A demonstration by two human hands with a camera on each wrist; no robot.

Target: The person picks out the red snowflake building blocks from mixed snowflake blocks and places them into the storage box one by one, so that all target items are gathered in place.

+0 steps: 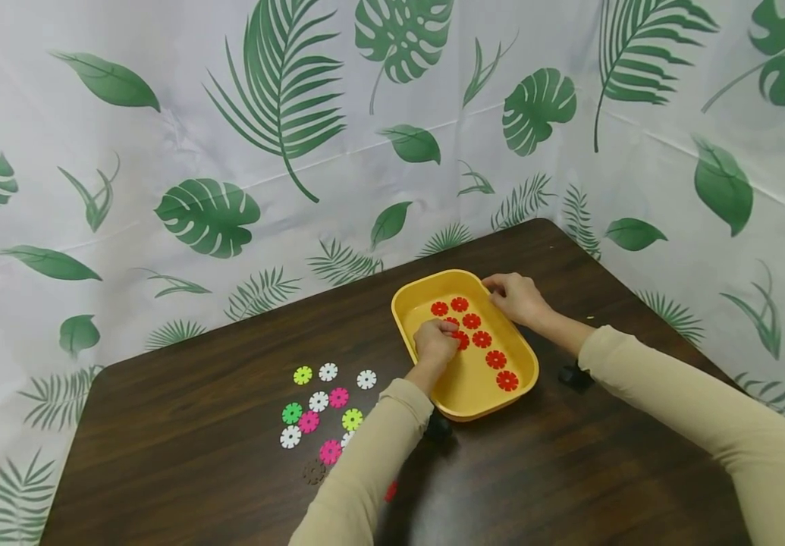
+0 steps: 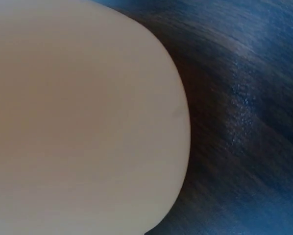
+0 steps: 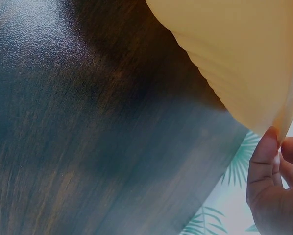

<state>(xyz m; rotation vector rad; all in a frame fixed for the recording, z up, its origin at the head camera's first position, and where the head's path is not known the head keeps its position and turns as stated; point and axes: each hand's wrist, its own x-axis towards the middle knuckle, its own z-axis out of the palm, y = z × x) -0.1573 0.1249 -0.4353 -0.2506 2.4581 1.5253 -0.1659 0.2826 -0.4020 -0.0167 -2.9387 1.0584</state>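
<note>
In the head view, a yellow plastic tray (image 1: 477, 393) stands on the dark table with several red notched discs (image 1: 496, 359) set out in two rows inside. My left hand (image 1: 435, 343) reaches into the tray, fingers curled, pinching a red notched disc (image 1: 461, 340) at the end of the shorter row; its fingertips partly hide the neighbouring disc. At the tray's far right side, my right hand (image 1: 516, 297) grips the rim. The right wrist view shows the fingers (image 3: 262, 169) and thumb pinching that rim. A blurred pale surface fills much of the left wrist view.
Left of the tray lie several loose notched discs in white, pink, yellow-green, green (image 1: 292, 413) and brown (image 1: 314, 472). A red piece (image 1: 390, 491) shows beside the left sleeve. Leaf-patterned cloth (image 1: 255, 250) hangs behind the table's back edge.
</note>
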